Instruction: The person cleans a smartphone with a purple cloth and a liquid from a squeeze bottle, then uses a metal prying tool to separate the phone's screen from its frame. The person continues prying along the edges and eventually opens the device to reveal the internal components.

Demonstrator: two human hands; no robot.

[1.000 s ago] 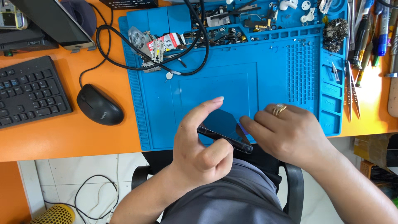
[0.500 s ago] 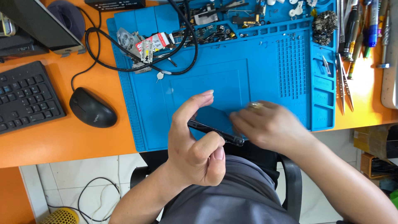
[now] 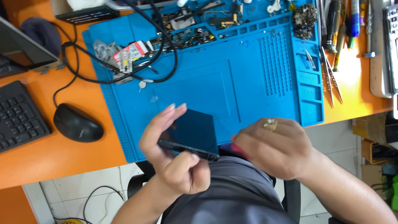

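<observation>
My left hand (image 3: 174, 159) holds a dark flat phone (image 3: 195, 130) by its near edge, thumb under it and fingers stretched along its left side, over the near edge of a blue work mat (image 3: 215, 87). Just to the right, my right hand (image 3: 275, 147) with a ring on one finger is curled at the phone's near right corner. A small pink-red thing (image 3: 238, 150) shows under its fingers; I cannot tell what it is. The phone's dark face points up and tilts toward me.
A black mouse (image 3: 78, 123) and a black keyboard (image 3: 18, 118) lie left on the orange desk (image 3: 66, 161). A looped black cable (image 3: 124, 74), small parts and screws crowd the mat's far side. Tweezers (image 3: 329, 79) and pens (image 3: 352, 20) lie at the right. A chair sits below.
The phone has tilted so its dark face shows more. My left fingers have stretched along its side, and my right hand has shifted to its near right corner.
</observation>
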